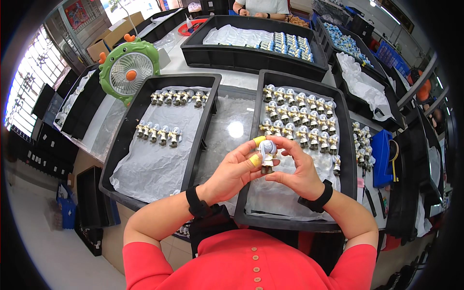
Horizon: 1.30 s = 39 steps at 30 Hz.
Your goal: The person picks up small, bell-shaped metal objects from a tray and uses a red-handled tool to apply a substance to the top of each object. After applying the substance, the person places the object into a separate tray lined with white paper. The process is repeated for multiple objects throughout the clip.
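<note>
Between my two hands, over the left side of the right black tray (346, 193), a small figurine (267, 155) with pale grey-blue hair, a white outfit and dark boots is held upright, its back toward me. My left hand (237, 166), yellow tape on its thumb and a finger, grips the figurine from the left. My right hand (300, 168) closes on its right side, thumb near the boots and fingers near the head. Several rows of matching figurines (302, 114) lie on white paper in the right tray. The left black tray (116, 150) holds two shorter rows of figurines (159, 133).
A green cartoon-shaped fan (129, 70) stands behind the left tray. Farther back, a large black tray (217, 57) holds blue-and-white pieces. On the right are loose figurines (361, 145), a blue box (382, 158) and a pen-like tool (369, 200). Another person (263, 7) sits across the table.
</note>
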Each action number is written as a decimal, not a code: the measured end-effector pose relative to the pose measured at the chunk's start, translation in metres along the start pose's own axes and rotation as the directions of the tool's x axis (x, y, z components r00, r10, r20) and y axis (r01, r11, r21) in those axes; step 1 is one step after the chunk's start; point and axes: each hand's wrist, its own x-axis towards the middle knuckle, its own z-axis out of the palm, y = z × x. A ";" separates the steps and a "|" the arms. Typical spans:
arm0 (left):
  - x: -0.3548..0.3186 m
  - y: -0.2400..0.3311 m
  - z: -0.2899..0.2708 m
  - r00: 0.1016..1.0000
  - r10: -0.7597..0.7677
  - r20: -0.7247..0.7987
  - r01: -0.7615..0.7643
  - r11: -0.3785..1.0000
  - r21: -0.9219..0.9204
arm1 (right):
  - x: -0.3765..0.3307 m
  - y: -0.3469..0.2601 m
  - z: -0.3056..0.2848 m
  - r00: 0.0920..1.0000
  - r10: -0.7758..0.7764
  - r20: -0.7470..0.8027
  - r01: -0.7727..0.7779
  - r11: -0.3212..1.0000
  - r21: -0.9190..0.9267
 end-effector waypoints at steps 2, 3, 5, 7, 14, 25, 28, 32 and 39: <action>0.000 0.000 0.000 1.000 -0.006 0.007 0.006 1.000 0.013 | 0.000 -0.001 -0.001 1.000 -0.001 -0.001 0.001 1.000 -0.008; 0.000 0.000 0.000 1.000 -0.008 0.013 0.008 1.000 0.003 | 0.000 -0.001 -0.001 1.000 0.001 -0.003 -0.001 1.000 -0.008; 0.000 0.000 0.000 1.000 -0.010 0.022 0.010 1.000 -0.016 | -0.001 0.000 0.000 1.000 0.002 -0.006 -0.003 1.000 -0.006; 0.000 0.001 0.000 1.000 -0.020 0.024 0.021 0.999 -0.025 | -0.001 0.000 0.000 1.000 0.008 -0.005 -0.008 1.000 0.006; 0.000 0.000 -0.001 0.999 -0.026 0.022 0.027 0.998 -0.048 | -0.001 -0.001 0.000 1.000 0.017 -0.024 -0.017 1.000 0.000; 0.000 0.000 -0.003 1.000 -0.010 -0.010 0.009 0.996 -0.091 | 0.002 0.000 -0.003 0.988 -0.150 -0.030 0.143 0.976 -0.167; 0.000 0.001 -0.002 1.000 -0.010 -0.010 0.009 0.996 -0.088 | 0.001 0.001 -0.002 0.989 -0.138 -0.054 0.129 0.982 -0.140; 0.000 0.002 -0.002 1.000 -0.016 -0.023 0.013 0.996 -0.090 | -0.001 -0.003 -0.002 0.998 -0.037 -0.054 0.032 0.996 -0.089; 0.001 -0.002 -0.004 0.999 -0.011 -0.048 0.007 0.997 -0.078 | 0.001 -0.004 -0.001 0.997 -0.080 0.004 0.080 0.987 -0.136</action>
